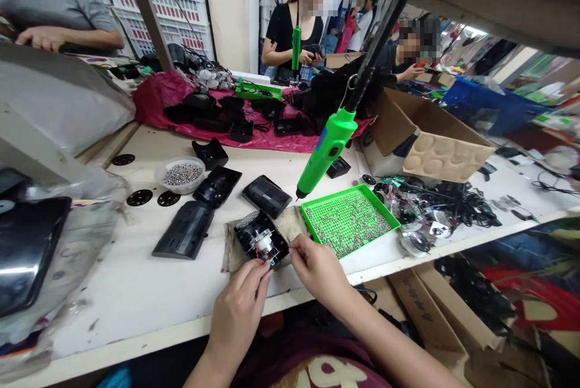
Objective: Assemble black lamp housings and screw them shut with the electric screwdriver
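A black plastic housing (244, 236) lies open side up on a grey cloth pad (233, 258), with a white and metal motor unit (263, 243) and thin red wires inside. My left hand (240, 300) reaches over its near edge, thumb and fingers pinched at a small blue-green wired part (272, 261). At the housing's right edge is my right hand (319, 270), fingertips pressed together; whatever they hold is hidden. Just right of it sits a green perforated tray (306, 210) of small screws (353, 225). Above hangs a green electric screwdriver (327, 149), touched by neither hand.
Several black covers (185, 229) and a bowl of small metal parts (183, 174) occupy the left. Wires and motors (453, 203) are piled right, below a cardboard box (446, 155). Black parts lie on pink plastic (156, 101) behind. Co-workers (294, 37) sit across the bench.
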`<act>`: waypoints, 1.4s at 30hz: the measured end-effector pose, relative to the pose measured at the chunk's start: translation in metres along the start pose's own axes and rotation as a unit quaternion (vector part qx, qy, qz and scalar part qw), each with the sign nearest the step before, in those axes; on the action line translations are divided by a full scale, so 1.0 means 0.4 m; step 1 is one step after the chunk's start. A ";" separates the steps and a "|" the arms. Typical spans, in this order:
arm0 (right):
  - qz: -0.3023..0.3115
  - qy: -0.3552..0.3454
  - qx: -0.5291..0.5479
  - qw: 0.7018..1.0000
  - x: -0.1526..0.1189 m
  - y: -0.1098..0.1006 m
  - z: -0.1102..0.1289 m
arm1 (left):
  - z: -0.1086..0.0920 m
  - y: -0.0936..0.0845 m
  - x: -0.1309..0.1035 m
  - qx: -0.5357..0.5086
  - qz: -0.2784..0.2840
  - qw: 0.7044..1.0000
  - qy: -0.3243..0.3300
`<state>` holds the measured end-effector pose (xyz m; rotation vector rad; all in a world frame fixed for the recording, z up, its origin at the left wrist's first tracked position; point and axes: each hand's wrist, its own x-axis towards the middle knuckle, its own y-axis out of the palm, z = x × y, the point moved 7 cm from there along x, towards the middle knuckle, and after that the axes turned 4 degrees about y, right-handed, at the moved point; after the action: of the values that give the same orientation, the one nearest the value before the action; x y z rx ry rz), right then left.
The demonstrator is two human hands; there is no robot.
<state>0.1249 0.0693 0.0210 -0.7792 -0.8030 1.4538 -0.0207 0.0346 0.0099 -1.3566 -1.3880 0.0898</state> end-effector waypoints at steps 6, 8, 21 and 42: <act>-0.007 0.024 0.094 0.995 -0.012 0.031 -0.016 | 0.003 -0.002 0.000 -0.016 0.000 1.000 -0.028; -0.008 0.030 0.118 0.992 -0.025 0.033 -0.026 | 0.004 -0.001 0.006 -0.015 0.011 0.999 -0.035; 0.012 0.073 0.303 0.950 -0.013 0.087 -0.040 | -0.003 0.007 0.013 -0.032 0.021 0.999 -0.033; -0.009 0.050 0.284 0.958 -0.017 0.077 -0.041 | 0.006 0.015 0.000 -0.038 0.010 0.998 -0.041</act>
<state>0.1226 0.0625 -0.0139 -0.3987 -0.2816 1.5118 -0.0186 0.0380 0.0051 -1.4449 -1.4581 0.1078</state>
